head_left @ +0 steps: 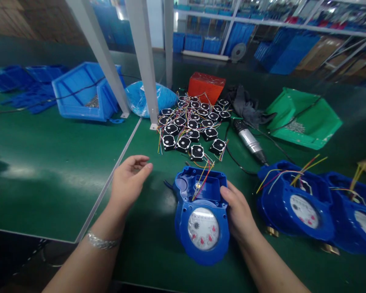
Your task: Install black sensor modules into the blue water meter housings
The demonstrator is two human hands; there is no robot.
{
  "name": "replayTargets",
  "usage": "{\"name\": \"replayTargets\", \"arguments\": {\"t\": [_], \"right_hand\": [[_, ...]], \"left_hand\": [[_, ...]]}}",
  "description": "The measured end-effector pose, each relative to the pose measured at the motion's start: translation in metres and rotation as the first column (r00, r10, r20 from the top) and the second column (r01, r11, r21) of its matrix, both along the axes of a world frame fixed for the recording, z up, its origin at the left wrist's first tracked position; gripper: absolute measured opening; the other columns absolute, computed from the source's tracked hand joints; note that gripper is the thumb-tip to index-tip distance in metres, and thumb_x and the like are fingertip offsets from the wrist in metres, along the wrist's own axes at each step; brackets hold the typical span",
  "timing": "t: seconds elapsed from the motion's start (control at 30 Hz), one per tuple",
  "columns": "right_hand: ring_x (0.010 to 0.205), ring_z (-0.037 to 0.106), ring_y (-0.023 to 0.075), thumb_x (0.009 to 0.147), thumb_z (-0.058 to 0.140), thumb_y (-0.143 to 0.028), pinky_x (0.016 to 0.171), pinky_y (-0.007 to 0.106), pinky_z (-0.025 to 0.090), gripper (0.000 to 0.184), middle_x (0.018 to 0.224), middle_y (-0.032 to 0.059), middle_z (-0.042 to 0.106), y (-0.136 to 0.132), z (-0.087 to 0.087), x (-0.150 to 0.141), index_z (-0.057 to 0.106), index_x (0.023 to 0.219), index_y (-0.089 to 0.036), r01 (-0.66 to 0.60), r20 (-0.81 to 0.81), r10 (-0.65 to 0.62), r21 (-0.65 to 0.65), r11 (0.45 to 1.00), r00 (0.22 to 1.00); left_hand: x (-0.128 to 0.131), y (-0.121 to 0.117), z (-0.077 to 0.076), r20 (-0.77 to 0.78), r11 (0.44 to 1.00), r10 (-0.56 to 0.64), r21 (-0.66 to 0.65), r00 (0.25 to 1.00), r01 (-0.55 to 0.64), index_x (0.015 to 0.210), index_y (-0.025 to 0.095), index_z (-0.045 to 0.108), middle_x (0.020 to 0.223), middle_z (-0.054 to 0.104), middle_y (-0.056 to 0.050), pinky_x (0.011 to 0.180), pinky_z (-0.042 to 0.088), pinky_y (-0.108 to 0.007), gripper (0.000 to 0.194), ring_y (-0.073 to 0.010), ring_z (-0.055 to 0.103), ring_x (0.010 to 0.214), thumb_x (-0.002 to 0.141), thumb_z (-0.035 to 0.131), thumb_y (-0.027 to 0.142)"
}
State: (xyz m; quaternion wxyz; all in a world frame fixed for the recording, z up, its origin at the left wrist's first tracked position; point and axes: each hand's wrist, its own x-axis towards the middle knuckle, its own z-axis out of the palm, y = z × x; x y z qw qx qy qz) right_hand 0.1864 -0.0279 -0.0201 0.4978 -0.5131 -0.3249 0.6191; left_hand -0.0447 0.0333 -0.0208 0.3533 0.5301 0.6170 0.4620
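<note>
A blue water meter (pixel 183 228) with a round white dial (pixel 203 228) lies on the green table before me. Its upper compartment is uncovered, showing a brass fitting and thin red and yellow wires (pixel 205 183) that stick up. My right hand (pixel 239 207) grips the meter's right edge, thumb on the rim and the other fingers mostly hidden behind the housing. To the left of the meter and apart from it, my left hand (pixel 129 179) hovers over the table. Its fingers are loosely bent, the thumb stands away from them, and nothing shows between them.
Several black square motor-like units (pixel 197 152) with coloured wires lie beyond the meter. At right are a power screwdriver (pixel 250 142), more blue meters (pixel 295 203) and a green bin (pixel 308 122) of small metal parts. A blue bin (pixel 85 93) and grey posts (pixel 143 53) stand left.
</note>
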Motion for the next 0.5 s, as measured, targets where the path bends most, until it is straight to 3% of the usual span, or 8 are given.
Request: {"name": "replayTargets", "arguments": {"t": [0.07, 0.1, 0.17, 0.27, 0.37, 0.5], "right_hand": [[0.075, 0.056, 0.0167, 0.064, 0.062, -0.049, 0.070, 0.029, 0.048, 0.056, 0.098, 0.0104, 0.054, 0.001, 0.001, 0.001, 0.047, 0.101, -0.010, 0.013, 0.003, -0.013, -0.025, 1.000, 1.000], [0.072, 0.056, 0.0163, 0.064, 0.062, -0.050, 0.069, 0.029, 0.049, 0.056, 0.097, 0.0104, 0.055, 0.001, 0.001, 0.001, 0.047, 0.101, -0.010, 0.020, 0.006, -0.019, -0.034, 0.999, 1.000], [0.074, 0.056, 0.0165, 0.064, 0.062, -0.049, 0.070, 0.029, 0.049, 0.056, 0.099, 0.0103, 0.054, 0.001, 0.002, 0.001, 0.047, 0.102, -0.010, 0.026, 0.014, -0.025, -0.029, 0.999, 1.000], [0.086, 0.055, 0.0183, 0.064, 0.063, -0.048, 0.076, 0.029, 0.048, 0.061, 0.105, 0.0107, 0.052, -0.002, 0.004, 0.000, 0.046, 0.108, -0.011, 0.017, 0.030, -0.018, 0.007, 1.000, 0.999], [0.093, 0.053, 0.0197, 0.063, 0.063, -0.050, 0.081, 0.030, 0.047, 0.070, 0.110, 0.0111, 0.049, -0.006, 0.006, -0.001, 0.041, 0.117, -0.012, -0.014, 0.030, 0.013, 0.025, 1.000, 0.999], [0.095, 0.053, 0.0194, 0.064, 0.062, -0.049, 0.084, 0.030, 0.046, 0.071, 0.111, 0.0101, 0.049, -0.011, 0.010, -0.002, 0.039, 0.121, -0.014, -0.037, 0.035, 0.036, 0.044, 0.998, 0.999]], "left_hand": [[0.004, -0.002, -0.001, -0.248, 0.986, -0.165, -0.012, 0.955, 0.167, 0.089, 0.015, 0.060, 0.079, 0.056, -0.003, 0.071, 0.042, -0.031, 0.024, -0.0157, 0.051, 0.072, 0.070, 0.059, 0.028], [0.008, -0.004, -0.002, -0.378, 0.961, -0.268, -0.037, 0.886, 0.275, 0.090, 0.016, 0.061, 0.082, 0.056, -0.005, 0.073, 0.041, -0.033, 0.023, -0.0178, 0.051, 0.077, 0.070, 0.058, 0.027], [0.018, -0.008, -0.005, -0.590, 0.885, -0.431, -0.126, 0.683, 0.449, 0.090, 0.018, 0.063, 0.088, 0.056, -0.006, 0.075, 0.039, -0.035, 0.021, -0.0219, 0.049, 0.085, 0.071, 0.057, 0.025], [0.033, -0.013, -0.009, -0.751, 0.829, -0.486, -0.233, 0.447, 0.508, 0.078, 0.018, 0.062, 0.082, 0.056, -0.007, 0.068, 0.037, -0.034, 0.014, -0.0233, 0.048, 0.081, 0.075, 0.049, 0.021], [0.036, -0.013, -0.010, -0.800, 0.824, -0.474, -0.256, 0.369, 0.505, 0.072, 0.018, 0.059, 0.076, 0.055, -0.007, 0.062, 0.034, -0.032, 0.017, -0.0221, 0.048, 0.075, 0.077, 0.044, 0.018], [0.019, -0.008, -0.008, -0.838, 0.866, -0.408, -0.231, 0.362, 0.443, 0.073, 0.019, 0.059, 0.076, 0.056, -0.008, 0.063, 0.034, -0.033, 0.017, -0.0239, 0.048, 0.076, 0.079, 0.045, 0.027]]}}
